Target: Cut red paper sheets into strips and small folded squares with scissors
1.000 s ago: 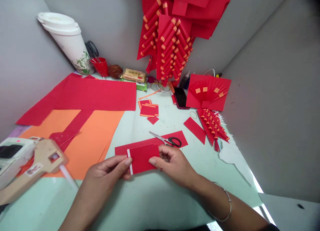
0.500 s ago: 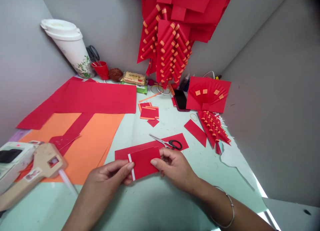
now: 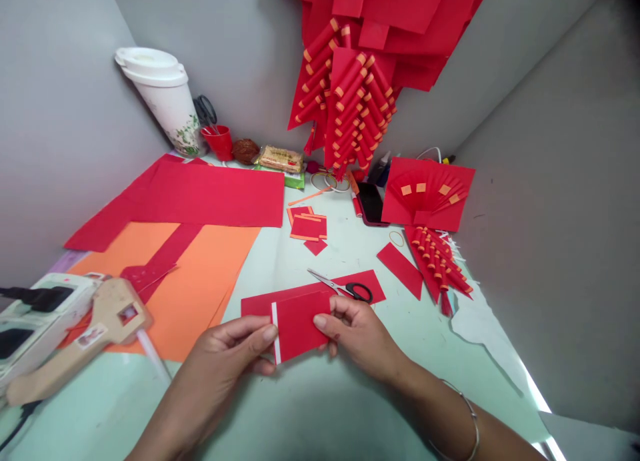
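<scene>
Between my hands, above the table, is a red paper piece (image 3: 303, 328) with a white strip along its left edge. My left hand (image 3: 240, 351) pinches that white-edged side, thumb on top. The right edge is held by my right hand (image 3: 357, 334), its thumb on the face and fingers curled behind. Just beyond the held piece lies a longer red paper strip (image 3: 257, 306), partly covered by it. Scissors (image 3: 345, 288) with black handles rest on this strip, blades slightly apart.
A glue gun (image 3: 117, 314) and a power strip (image 3: 50, 321) lie at the left, by orange paper (image 3: 215, 268) and red sheets (image 3: 215, 194). Small red squares (image 3: 309, 227) sit mid-table. A phone (image 3: 371, 204) and paper firecrackers (image 3: 435, 254) are on the right; a white cup (image 3: 165, 101) stands behind.
The view has shifted, so everything appears slightly further right, and more of the power strip shows. Both hands keep their hold on the red paper piece.
</scene>
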Action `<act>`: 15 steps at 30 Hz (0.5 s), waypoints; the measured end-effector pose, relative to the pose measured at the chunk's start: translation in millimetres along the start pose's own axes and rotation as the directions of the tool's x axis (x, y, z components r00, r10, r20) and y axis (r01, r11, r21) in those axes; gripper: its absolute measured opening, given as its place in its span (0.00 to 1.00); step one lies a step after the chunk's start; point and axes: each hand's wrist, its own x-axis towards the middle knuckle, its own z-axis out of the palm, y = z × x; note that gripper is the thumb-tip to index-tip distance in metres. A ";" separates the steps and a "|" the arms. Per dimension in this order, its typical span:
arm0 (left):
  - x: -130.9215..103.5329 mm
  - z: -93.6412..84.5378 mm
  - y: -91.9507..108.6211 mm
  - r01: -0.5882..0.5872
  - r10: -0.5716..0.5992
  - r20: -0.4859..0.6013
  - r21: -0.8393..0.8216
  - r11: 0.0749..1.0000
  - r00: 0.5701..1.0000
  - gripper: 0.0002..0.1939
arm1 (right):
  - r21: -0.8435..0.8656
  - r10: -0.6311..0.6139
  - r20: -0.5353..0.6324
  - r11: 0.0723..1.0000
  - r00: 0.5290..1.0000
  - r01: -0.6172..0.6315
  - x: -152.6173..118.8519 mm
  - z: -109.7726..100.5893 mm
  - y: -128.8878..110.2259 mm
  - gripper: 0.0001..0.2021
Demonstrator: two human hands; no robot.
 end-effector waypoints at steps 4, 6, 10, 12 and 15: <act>0.8 1.3 -0.6 -0.015 0.014 -0.007 -0.011 1.000 1.000 0.14 | 0.019 -0.009 0.001 1.000 1.000 0.009 -0.8 0.9 0.3 0.19; 2.2 0.8 -1.4 -0.009 0.010 -0.033 0.021 1.000 0.999 0.15 | 0.020 -0.019 -0.013 1.000 1.000 0.019 -1.0 1.5 0.3 0.18; 4.3 -1.5 -1.9 -0.022 0.034 -0.094 0.125 0.992 0.995 0.18 | 0.015 -0.028 -0.036 0.999 0.999 0.028 -1.0 4.7 1.1 0.17; 3.8 -2.1 -0.6 -0.044 0.064 -0.111 0.168 0.985 0.992 0.18 | 0.029 -0.035 -0.046 0.999 0.998 0.036 -0.6 7.8 2.2 0.17; 2.5 -1.4 2.8 -0.067 0.098 -0.139 0.210 0.975 0.985 0.19 | 0.046 -0.036 -0.050 0.998 0.998 0.038 0.2 13.7 4.1 0.17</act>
